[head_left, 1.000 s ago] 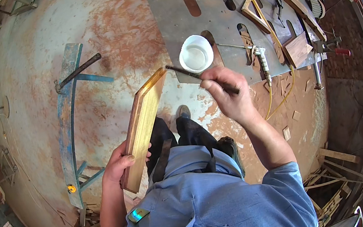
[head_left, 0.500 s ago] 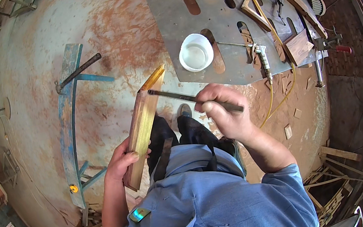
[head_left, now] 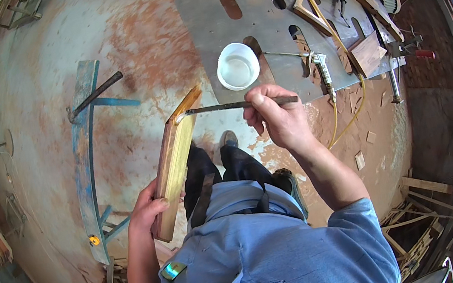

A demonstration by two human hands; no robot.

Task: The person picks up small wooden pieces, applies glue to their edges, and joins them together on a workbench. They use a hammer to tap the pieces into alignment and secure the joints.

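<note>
My left hand is closed around the lower end of a wooden piece with a slanted, pointed top. In a pinch between thumb and fingers, my right hand holds a thin dark brush. The brush's tip touches the wood where the slanted end begins, and a small white dab shows there. Beyond my right hand, a white plastic tub with pale contents stands on a grey metal table.
On the table lie an air blow gun with a yellow hose, a wooden triangle frame and a wood block. To the left, a hammer rests on a blue bench. Scrap wood is piled at the lower right.
The brush has swung nearly level, its tip now on the wood's slanted end, and a white dab has appeared there. My right hand has risen slightly and turned.
</note>
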